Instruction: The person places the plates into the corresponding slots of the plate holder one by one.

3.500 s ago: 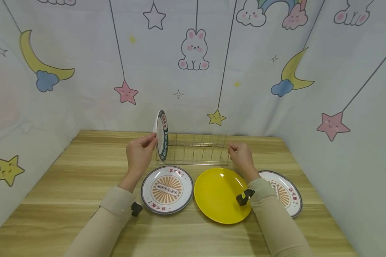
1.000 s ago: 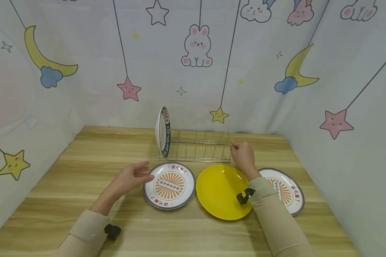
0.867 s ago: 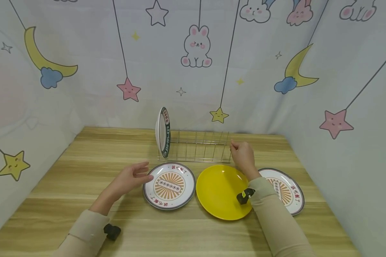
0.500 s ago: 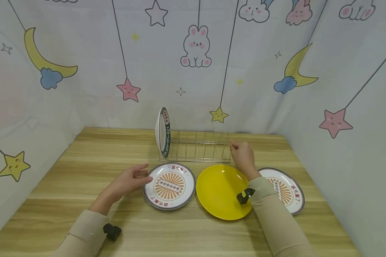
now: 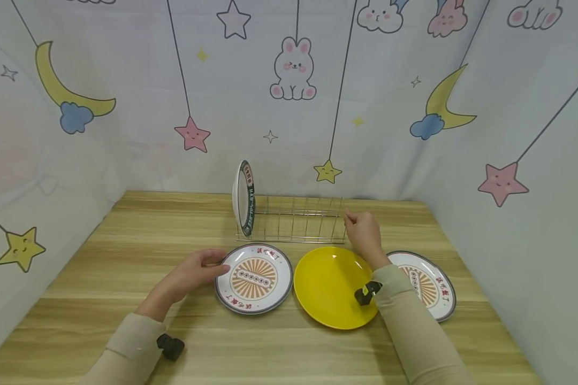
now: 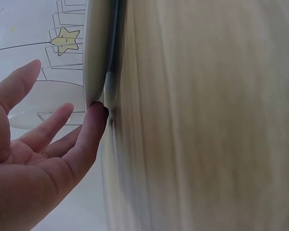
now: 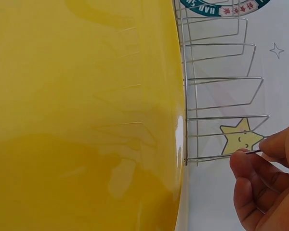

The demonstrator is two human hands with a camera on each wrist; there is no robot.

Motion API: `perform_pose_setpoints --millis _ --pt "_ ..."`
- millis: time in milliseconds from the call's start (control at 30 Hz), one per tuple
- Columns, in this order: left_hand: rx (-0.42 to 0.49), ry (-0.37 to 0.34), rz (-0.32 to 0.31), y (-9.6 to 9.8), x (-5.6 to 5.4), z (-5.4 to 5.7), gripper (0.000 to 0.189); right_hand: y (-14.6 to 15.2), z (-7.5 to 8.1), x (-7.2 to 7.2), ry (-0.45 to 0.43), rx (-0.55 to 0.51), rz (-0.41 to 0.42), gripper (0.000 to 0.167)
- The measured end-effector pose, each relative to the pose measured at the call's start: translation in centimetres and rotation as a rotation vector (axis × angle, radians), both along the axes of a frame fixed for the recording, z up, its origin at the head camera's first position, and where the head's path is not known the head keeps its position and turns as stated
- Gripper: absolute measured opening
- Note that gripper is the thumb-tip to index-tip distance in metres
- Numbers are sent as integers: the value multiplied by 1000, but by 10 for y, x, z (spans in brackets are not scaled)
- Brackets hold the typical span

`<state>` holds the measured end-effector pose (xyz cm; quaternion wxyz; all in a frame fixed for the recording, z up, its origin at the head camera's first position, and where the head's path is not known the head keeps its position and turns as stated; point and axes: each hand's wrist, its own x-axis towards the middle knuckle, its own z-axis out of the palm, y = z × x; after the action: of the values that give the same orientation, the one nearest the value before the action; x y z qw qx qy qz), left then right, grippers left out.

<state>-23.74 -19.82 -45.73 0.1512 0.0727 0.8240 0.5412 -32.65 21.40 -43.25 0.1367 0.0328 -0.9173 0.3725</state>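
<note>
My left hand (image 5: 192, 275) is at the left rim of a white plate (image 5: 252, 279) with an orange ray pattern and red lettering. In the left wrist view that plate (image 6: 95, 48) shows edge-on; a fingertip is right at its underside, while the thumb stands apart above. My right hand (image 5: 364, 235) pinches the right end wire of a metal dish rack (image 5: 294, 227) between thumb and forefinger, as the right wrist view of the rack (image 7: 226, 78) shows. A green-rimmed plate (image 5: 243, 198) stands upright in the rack's left end.
A yellow plate (image 5: 332, 289) lies right of the white one, partly under my right wrist. Another white plate (image 5: 431, 286) lies farther right, partly covered by my sleeve. The wooden table (image 5: 101, 256) ends at a cartoon-printed curtain (image 5: 250, 96).
My left hand let go of the green-rimmed plate, now standing in the rack, and came down to the white plate's left rim. My right hand keeps pinching the rack.
</note>
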Motion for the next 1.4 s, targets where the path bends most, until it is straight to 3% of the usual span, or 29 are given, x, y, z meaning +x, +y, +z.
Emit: perform_pose_setpoints --millis 400,1033,1400 --pt "-45 -1 11 2 1 2 58 2 -3 -2 -17 -24 11 31" --pt "-62 -19 -26 6 1 3 57 1 -2 -2 -24 -33 4 31" --pt "-114 26 2 12 4 6 59 2 -3 -2 -26 -35 -3 30"
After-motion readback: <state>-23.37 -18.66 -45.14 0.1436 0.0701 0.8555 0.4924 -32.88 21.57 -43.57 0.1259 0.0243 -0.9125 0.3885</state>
